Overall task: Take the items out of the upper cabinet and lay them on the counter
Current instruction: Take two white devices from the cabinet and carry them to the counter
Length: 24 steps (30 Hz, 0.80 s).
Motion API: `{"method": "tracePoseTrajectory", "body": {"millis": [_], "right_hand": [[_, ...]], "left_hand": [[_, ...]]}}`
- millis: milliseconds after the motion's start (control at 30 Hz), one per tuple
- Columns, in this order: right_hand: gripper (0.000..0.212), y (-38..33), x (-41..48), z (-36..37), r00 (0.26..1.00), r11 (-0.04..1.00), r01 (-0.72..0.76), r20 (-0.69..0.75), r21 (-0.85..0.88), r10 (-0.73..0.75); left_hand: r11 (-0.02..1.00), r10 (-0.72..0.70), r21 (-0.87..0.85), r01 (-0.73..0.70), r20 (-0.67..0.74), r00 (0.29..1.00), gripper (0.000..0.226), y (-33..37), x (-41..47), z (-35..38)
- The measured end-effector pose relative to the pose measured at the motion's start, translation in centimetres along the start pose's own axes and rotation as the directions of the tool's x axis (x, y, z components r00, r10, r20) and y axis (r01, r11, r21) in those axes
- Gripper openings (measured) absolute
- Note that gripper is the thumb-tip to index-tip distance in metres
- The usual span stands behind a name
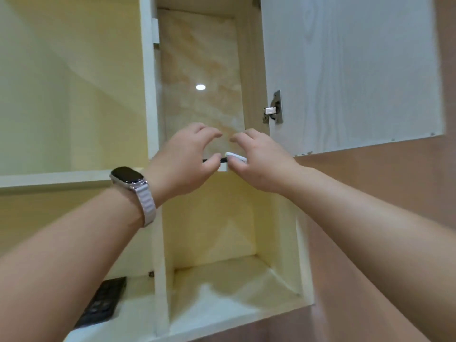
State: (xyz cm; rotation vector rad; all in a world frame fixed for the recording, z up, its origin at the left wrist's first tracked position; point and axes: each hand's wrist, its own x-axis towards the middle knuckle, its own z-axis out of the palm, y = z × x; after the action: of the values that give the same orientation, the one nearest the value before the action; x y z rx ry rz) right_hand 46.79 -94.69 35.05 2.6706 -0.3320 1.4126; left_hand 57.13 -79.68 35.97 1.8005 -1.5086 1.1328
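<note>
Both hands are raised to the upper shelf of an open wall cabinet (150,95). My left hand (182,159), with a watch on its wrist, has its fingers spread and curled above the shelf edge (222,167). My right hand (259,161) pinches a small flat white item (236,157) at that edge. A thin dark item (209,160) lies on the shelf between the two hands, mostly hidden. On the lower left shelf lies a black remote-like item (103,302).
The cabinet door (350,70) stands open to the right, with a metal hinge (274,108). The lower right compartment (229,275) holds nothing visible. A pinkish wall (385,188) runs to the right of the cabinet.
</note>
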Motion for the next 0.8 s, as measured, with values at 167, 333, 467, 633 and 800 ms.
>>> {"method": "tracePoseTrajectory", "body": {"millis": [167,333,467,633,800], "right_hand": [[0.053,0.4,4.5,0.4,0.971,0.993,-0.082,0.232,0.085,0.06],[0.036,0.6,6.5,0.3,0.917,0.984,-0.151,0.386,0.093,0.104],[0.026,0.5,6.9,0.2,0.867,0.992,-0.125,0.487,0.005,0.107],[0.033,0.3,7.1,0.1,0.857,0.993,-0.111,0.503,-0.031,0.111],[0.028,0.7,6.8,0.3,0.919,0.995,-0.081,0.39,0.051,0.055]], "left_hand": [[0.918,-0.202,0.394,0.044,0.371,0.906,0.05,-0.1,5.6,-0.2],[0.797,-0.377,0.603,-0.012,0.513,0.771,0.053,0.0,8.5,0.6],[0.789,-0.493,0.613,0.036,0.598,0.631,0.062,-1.6,9.4,0.6],[0.797,-0.478,0.604,-0.013,0.644,0.598,0.05,-1.9,9.0,0.8],[0.806,-0.438,0.592,0.004,0.592,0.677,0.033,-2.3,8.6,0.7]]}}
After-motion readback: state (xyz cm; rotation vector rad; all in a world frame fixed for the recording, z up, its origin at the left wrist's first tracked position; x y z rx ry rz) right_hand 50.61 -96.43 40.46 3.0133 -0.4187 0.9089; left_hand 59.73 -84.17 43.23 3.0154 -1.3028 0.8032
